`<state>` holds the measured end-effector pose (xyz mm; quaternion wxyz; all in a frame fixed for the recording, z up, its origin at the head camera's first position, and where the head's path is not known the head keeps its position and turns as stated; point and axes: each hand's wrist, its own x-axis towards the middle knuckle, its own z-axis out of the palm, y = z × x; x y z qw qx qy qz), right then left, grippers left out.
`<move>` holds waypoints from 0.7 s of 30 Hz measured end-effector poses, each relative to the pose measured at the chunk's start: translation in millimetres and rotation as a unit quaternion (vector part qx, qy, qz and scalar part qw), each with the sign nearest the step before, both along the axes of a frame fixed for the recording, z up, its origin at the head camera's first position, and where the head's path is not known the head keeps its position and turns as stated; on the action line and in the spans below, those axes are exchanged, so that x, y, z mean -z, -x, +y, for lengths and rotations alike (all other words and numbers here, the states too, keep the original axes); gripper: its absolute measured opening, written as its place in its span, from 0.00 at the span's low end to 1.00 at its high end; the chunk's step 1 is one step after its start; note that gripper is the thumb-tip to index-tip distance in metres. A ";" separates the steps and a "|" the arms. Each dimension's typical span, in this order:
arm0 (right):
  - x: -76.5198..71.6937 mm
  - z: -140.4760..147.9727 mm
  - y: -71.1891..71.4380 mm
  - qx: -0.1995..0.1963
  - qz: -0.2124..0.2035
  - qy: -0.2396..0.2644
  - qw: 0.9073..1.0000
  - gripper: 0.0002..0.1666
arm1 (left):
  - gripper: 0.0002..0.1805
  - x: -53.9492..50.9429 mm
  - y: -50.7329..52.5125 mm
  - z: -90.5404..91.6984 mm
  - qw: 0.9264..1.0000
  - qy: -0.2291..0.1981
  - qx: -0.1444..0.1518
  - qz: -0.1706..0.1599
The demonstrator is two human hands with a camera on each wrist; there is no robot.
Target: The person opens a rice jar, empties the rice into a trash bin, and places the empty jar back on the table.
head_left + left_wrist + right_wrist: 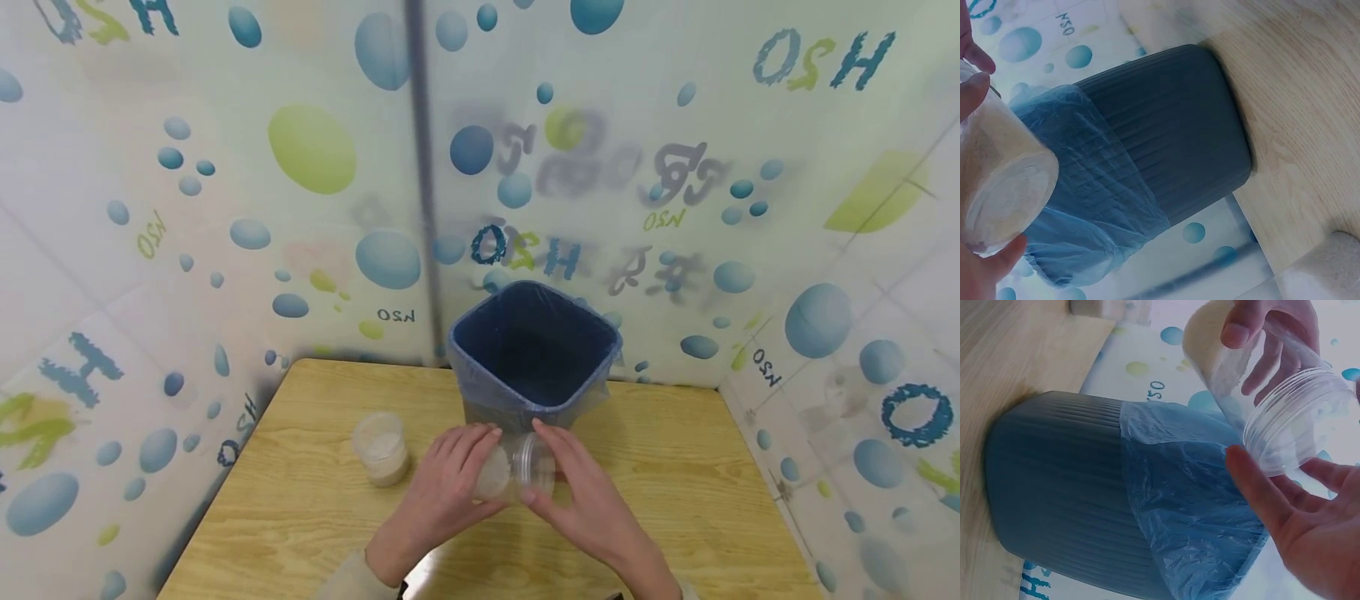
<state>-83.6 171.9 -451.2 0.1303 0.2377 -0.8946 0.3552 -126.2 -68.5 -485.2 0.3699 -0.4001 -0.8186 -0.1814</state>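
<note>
A clear plastic jar (495,473) with pale, powder-like contents lies tilted sideways between the hands. My left hand (448,479) grips its body, the fingers over the top and the thumb below. At the other end, my right hand (581,492) curves its thumb and fingers around the clear, ringed lid (1300,419). The left wrist view shows the jar's round base (1013,200). A second clear container (382,450) with pale contents stands on the table left of my left hand.
Just beyond the hands stands a dark ribbed bin (1172,125) lined with a blue plastic bag (1179,481). It is on a wooden table (667,467). White walls (637,125) printed with blue and green spots enclose the back and sides.
</note>
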 end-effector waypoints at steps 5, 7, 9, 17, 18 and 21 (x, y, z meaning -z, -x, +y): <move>-2.2 -2.1 0.7 0.000 -0.014 0.016 1.000 0.42 | 0.58 0.7 -0.7 0.3 1.000 0.003 -0.006 -0.009; -2.8 -2.3 0.5 -0.003 -0.017 0.015 1.000 0.41 | 0.58 1.9 -0.5 0.0 1.000 0.001 -0.007 -0.011; -3.3 -2.3 0.0 -0.007 -0.025 0.016 1.000 0.41 | 0.58 2.8 -0.2 -0.4 1.000 -0.001 -0.007 -0.012; -2.2 -0.5 0.5 -0.025 -0.017 0.017 0.999 0.42 | 0.58 4.3 -0.2 -1.3 1.000 -0.002 -0.011 -0.018; -1.6 -0.3 0.7 -0.028 -0.013 0.016 0.999 0.42 | 0.58 4.6 -0.3 -1.5 1.000 -0.002 -0.012 -0.019; 0.1 0.7 1.5 -0.041 0.007 0.008 0.999 0.42 | 0.58 5.7 -0.5 -1.8 1.000 0.000 -0.014 -0.025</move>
